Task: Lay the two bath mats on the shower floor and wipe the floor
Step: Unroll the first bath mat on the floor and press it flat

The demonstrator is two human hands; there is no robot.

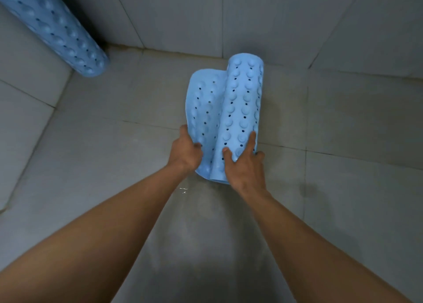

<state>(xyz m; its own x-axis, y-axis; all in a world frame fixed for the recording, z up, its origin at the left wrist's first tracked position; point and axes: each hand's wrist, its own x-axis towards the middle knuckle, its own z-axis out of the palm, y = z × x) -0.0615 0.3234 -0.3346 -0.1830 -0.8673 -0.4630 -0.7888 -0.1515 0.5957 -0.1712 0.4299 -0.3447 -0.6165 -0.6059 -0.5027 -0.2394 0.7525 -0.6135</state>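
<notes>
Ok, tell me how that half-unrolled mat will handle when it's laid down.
Probably floppy: the mat bends freely where the left hand holds its loose edge. Its rolled part, under the right hand, likely curls back if released. The suction cups probably grip the floor rather than slide.

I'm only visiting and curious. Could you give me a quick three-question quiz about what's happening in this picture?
1. True or false: the mat in the hands is fully unrolled.
2. How many hands grip it? A) none B) one C) two
3. Fill in: the second mat stands rolled up in the far-left ____.
Key: 1 false, partly rolled; 2 C, left hand and right hand; 3 corner.
</notes>
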